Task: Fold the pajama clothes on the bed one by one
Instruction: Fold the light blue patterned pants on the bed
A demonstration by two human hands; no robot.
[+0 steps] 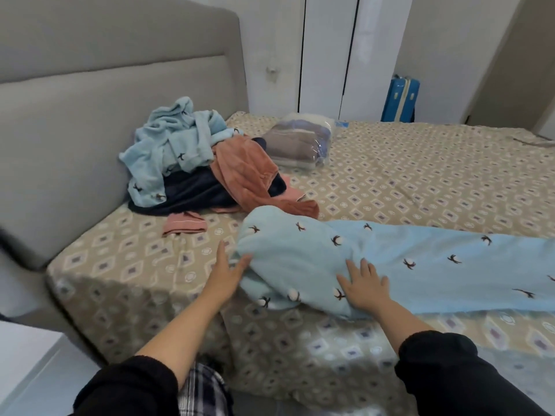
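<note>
A light blue pajama piece (390, 259) with small dark flower prints lies stretched along the bed's near edge, its left end bunched and rounded. My right hand (365, 285) rests flat on that bunched end, fingers spread. My left hand (228, 273) is open with fingers apart, touching the cloth's left edge. Further back by the headboard sits a heap of unfolded clothes: another light blue pajama piece (168, 145), a rust-orange garment (249, 172) and a dark navy one (192, 195). A small pink piece (184, 225) lies in front of the heap.
The bed (420, 181) wears a beige diamond-patterned sheet. A grey padded headboard (90, 115) stands at the left. A clear plastic bag of folded fabric (300, 142) sits at the far side. A blue suitcase (401, 100) stands by the white wardrobe doors (345, 55).
</note>
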